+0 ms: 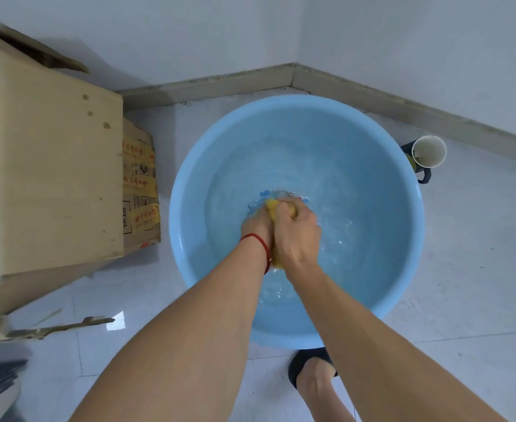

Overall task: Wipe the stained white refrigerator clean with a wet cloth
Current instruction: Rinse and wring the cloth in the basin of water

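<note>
A yellow cloth [271, 206] is bunched up between both my hands over a large light-blue basin [186, 184] of water on the floor. My left hand [255, 227], with a red string on its wrist, grips the cloth from the left. My right hand [296, 231] is curled round it from the right and covers most of it. A yellow strip shows between the wrists. The water ripples and bubbles around the cloth. No refrigerator is in view.
Cardboard boxes [58, 172] stand to the left of the basin. A white paper cup [429, 150] and a dark mug [424, 175] sit by the basin's right rim. A room corner with skirting lies behind. My foot in a dark slipper [307, 365] stands below the basin.
</note>
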`<state>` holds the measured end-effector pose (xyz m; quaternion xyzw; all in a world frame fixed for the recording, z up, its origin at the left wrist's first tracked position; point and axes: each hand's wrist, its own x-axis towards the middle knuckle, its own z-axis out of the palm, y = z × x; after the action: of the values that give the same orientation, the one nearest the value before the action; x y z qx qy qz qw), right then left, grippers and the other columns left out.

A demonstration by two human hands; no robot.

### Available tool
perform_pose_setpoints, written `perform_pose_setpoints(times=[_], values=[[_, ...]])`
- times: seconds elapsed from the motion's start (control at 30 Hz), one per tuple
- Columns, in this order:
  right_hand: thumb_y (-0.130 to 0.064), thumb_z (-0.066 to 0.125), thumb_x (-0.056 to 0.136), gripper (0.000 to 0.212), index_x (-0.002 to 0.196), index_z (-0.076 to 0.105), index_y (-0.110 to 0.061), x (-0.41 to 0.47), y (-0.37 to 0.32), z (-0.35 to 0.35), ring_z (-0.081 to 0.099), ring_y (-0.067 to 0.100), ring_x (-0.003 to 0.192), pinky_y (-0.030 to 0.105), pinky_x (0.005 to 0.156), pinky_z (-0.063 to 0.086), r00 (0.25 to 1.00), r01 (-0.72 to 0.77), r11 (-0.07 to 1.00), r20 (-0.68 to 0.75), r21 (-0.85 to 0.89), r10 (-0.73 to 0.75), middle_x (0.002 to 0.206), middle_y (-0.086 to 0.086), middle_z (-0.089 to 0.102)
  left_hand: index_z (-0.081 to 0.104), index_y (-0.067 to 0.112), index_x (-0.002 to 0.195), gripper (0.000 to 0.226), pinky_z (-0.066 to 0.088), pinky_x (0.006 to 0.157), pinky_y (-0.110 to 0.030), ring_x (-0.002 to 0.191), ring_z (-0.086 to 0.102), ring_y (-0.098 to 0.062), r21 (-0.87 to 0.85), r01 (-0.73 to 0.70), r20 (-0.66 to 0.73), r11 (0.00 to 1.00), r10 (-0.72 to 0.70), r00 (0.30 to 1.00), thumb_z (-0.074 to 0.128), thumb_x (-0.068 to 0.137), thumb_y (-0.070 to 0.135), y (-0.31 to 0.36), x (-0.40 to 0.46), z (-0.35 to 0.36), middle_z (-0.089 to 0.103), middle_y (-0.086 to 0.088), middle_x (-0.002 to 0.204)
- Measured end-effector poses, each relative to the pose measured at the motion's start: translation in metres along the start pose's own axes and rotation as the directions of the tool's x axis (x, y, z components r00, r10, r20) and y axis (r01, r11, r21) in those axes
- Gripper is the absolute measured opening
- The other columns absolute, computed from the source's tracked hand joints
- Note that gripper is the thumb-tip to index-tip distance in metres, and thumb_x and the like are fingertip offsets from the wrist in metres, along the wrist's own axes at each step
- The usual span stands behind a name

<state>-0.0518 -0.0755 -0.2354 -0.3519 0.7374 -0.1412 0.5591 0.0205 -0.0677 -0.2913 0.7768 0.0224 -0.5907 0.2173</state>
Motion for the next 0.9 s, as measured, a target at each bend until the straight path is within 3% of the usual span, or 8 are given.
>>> perform_pose_setpoints(times=[0.17,0.27,0.33,0.4,0.5,0.63,0.77,0.9], values=[[-0.059,0.044,0.102,0.046,0.108,0.060,-0.016,0.024,0.011,-0.012,0.063,0.040,0.100,0.042,0.078,0.047,0.970,0.231,0.778,0.076,-0.584,-0.231,0.106,0.013,0.067,0.062,0.005,0.127,0.053,0.049,0.103,-0.042,0.119,0.062,-0.034,0.258,-0.028,-0.094,0.966,0.054,0.994,0.044,0.103,0.049,0.007,-0.040,-0.005,0.065,-0.015,0.126],[-0.046,0.035,0.107,0.038,0.122,0.052,-0.016,0.040,0.018,-0.021,0.056,0.041,0.114,0.044,0.076,0.042,0.932,0.279,0.539,0.090,-0.795,-0.351,0.122,0.013,0.054,0.061,0.021,0.114,0.038,0.057,0.092,-0.051,0.108,0.066,-0.034,0.150,-0.119,-0.123,0.982,0.138,0.983,0.050,0.089,0.047,-0.006,-0.057,-0.009,0.068,-0.010,0.119],[-0.041,0.035,0.105,0.038,0.132,0.050,-0.018,0.048,0.026,-0.026,0.043,0.042,0.130,0.053,0.091,0.043,0.927,0.165,0.520,-0.048,-0.838,-0.372,0.135,0.015,0.048,0.057,0.027,0.113,0.030,0.061,0.077,-0.055,0.095,0.064,-0.031,0.086,-0.065,-0.183,0.994,0.080,0.980,0.045,0.090,0.042,-0.011,-0.055,-0.012,0.059,-0.006,0.118],[-0.036,0.035,0.104,0.039,0.136,0.049,-0.020,0.044,0.036,-0.023,0.038,0.043,0.130,0.057,0.103,0.036,0.936,0.120,0.649,-0.132,-0.751,-0.326,0.143,0.016,0.041,0.055,0.034,0.117,0.036,0.061,0.065,-0.058,0.096,0.059,-0.032,0.012,0.070,-0.172,0.997,-0.066,0.983,0.039,0.090,0.051,-0.008,-0.048,-0.013,0.048,-0.005,0.126],[-0.031,0.036,0.101,0.042,0.137,0.053,-0.020,0.026,0.026,-0.011,0.049,0.038,0.114,0.043,0.107,0.038,0.993,0.087,0.982,-0.063,-0.170,-0.099,0.135,0.011,0.047,0.058,0.036,0.116,0.056,0.059,0.073,-0.065,0.105,0.066,-0.038,-0.058,0.184,0.033,0.981,-0.182,0.983,0.034,0.079,0.070,-0.006,-0.020,-0.006,0.063,-0.010,0.125],[-0.049,0.049,0.086,0.037,0.109,0.069,-0.028,0.001,0.002,-0.002,0.062,0.031,0.105,0.042,0.095,0.053,0.996,-0.086,0.991,-0.008,0.105,0.087,0.102,0.001,0.070,0.065,0.023,0.106,0.044,0.053,0.087,-0.035,0.098,0.067,-0.026,-0.087,0.146,0.158,0.985,-0.131,0.979,0.051,0.084,0.058,-0.003,0.000,0.007,0.070,-0.005,0.102],[-0.056,0.060,0.093,0.040,0.090,0.068,-0.017,0.016,0.003,-0.009,0.065,0.036,0.094,0.038,0.080,0.051,0.991,0.086,0.968,-0.081,-0.235,-0.108,0.088,0.008,0.072,0.066,0.015,0.094,0.032,0.060,0.077,-0.043,0.092,0.071,-0.033,0.212,0.003,0.021,0.977,-0.008,1.000,0.050,0.093,0.043,0.002,-0.021,0.004,0.073,-0.012,0.104],[-0.043,0.040,0.106,0.035,0.115,0.056,-0.014,0.045,0.017,-0.021,0.060,0.042,0.103,0.042,0.074,0.043,0.936,0.267,0.604,0.053,-0.751,-0.347,0.116,0.015,0.058,0.056,0.014,0.103,0.027,0.050,0.044,-0.027,0.074,0.064,-0.032,0.336,-0.177,-0.014,0.925,0.192,0.981,0.049,0.101,0.040,-0.006,-0.053,-0.004,0.062,-0.010,0.098]])
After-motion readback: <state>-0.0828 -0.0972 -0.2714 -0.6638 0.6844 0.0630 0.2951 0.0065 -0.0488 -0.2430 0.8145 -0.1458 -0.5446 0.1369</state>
